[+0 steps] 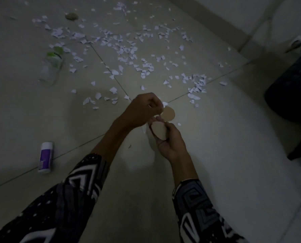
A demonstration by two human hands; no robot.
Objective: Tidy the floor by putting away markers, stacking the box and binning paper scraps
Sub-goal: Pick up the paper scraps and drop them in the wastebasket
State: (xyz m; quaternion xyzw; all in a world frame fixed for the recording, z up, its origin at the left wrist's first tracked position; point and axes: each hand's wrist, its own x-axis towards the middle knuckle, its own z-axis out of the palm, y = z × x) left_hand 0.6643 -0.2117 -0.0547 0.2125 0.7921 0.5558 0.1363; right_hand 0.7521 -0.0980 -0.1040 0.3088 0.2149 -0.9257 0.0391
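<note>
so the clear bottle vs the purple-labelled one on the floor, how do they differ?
The clear bottle is see-through with a green label and lies among the paper scraps; the purple-labelled bottle is opaque white and lies on bare tile nearer the person. The clear bottle looks longer, though lens distortion may exaggerate that. Both lie on their sides, untouched by either hand.

Nothing here can be read with certainty. The clear bottle (50, 67) lying at far left has a green label with dark letters, too blurred to make out. The white bottle (45, 157) at near left carries a purple label with small print, too small and dim to read. The rest shows no lettering.
</note>
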